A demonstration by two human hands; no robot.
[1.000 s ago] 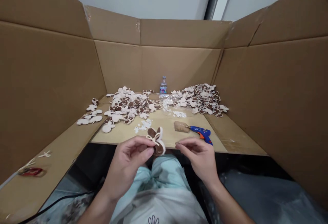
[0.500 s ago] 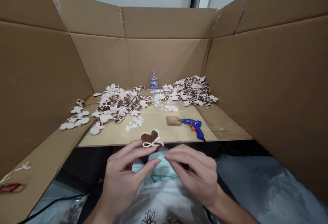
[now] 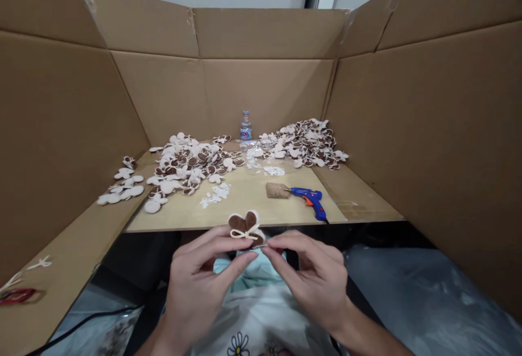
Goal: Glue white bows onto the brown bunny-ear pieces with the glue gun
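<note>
Holding one felt bow [image 3: 245,229] between two hands [image 3: 199,285] [image 3: 310,274]

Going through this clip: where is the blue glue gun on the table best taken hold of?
By the handle of the glue gun, coming from the near edge of the table with the right hand. The handle angles back toward the person, while the nozzle points away left at the tan pad, so a near-side grasp should keep fingers off the tip.

Left hand [image 3: 199,285] holds brown felt piece [image 3: 246,230] with cream bow; right hand [image 3: 310,274] pinches something thin at it, unclear; blue glue gun [image 3: 308,203] beyond.
</note>
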